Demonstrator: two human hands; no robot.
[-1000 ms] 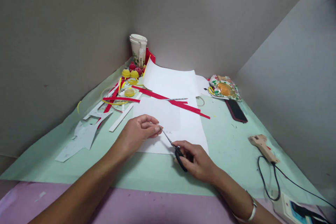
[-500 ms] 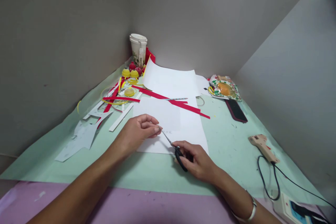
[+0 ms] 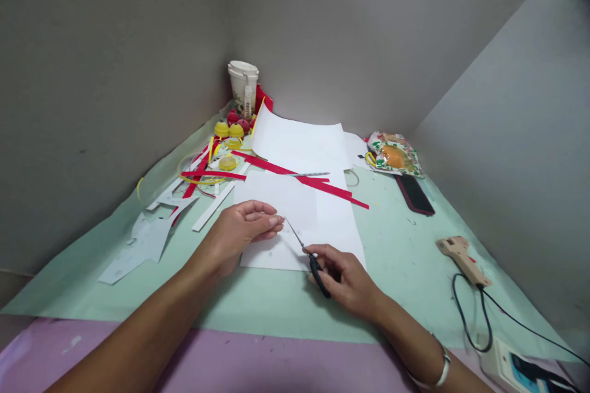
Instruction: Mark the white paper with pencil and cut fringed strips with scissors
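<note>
one pair of scissors (image 3: 318, 274) is grasped by the right hand (image 3: 345, 282) over white paper (image 3: 341, 239), blades slanted forward-left, tips near the left hand's (image 3: 246, 227) bunched fingertips; whether anything is pinched there cannot be told.

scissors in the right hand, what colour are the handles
Black: the handles of the scissors in the right hand show best in the head view.

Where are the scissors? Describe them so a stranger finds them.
On the green table cover lies white paper. At its near edge, the right hand holds the scissors. Black handles and thin metal blades set them apart from the flat red strips.
</note>
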